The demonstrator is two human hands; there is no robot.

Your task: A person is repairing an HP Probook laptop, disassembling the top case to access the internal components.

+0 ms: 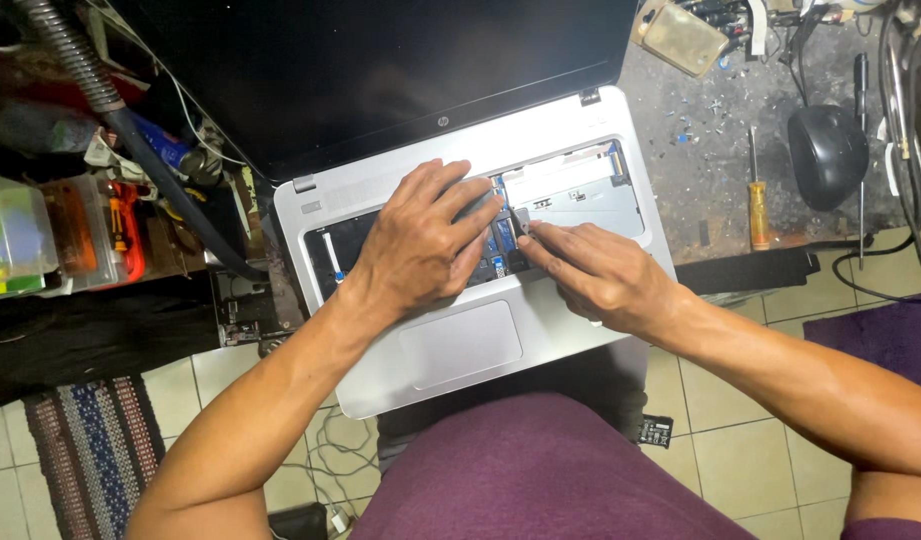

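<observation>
A silver laptop (pixel 570 330) lies open before me, its keyboard taken out so the bay shows a dark board with blue connectors (pixel 500 240) and a white sheet (pixel 580 190). My left hand (pixel 420 240) rests palm down over the middle of the bay, fingers spread across a flat grey part. My right hand (pixel 595 270) comes in from the right, its fingertips pinched at a small grey ribbon end (pixel 521 218) next to the left hand's fingertips. The touchpad (pixel 460 345) lies below both hands.
A yellow-handled screwdriver (pixel 758 205) and a black rounded object (pixel 826 152) lie on the worn bench at right. A corrugated hose (pixel 110 100) and plastic boxes (pixel 40 235) crowd the left. Tiled floor, a woven rug (pixel 85 450) and cables lie below.
</observation>
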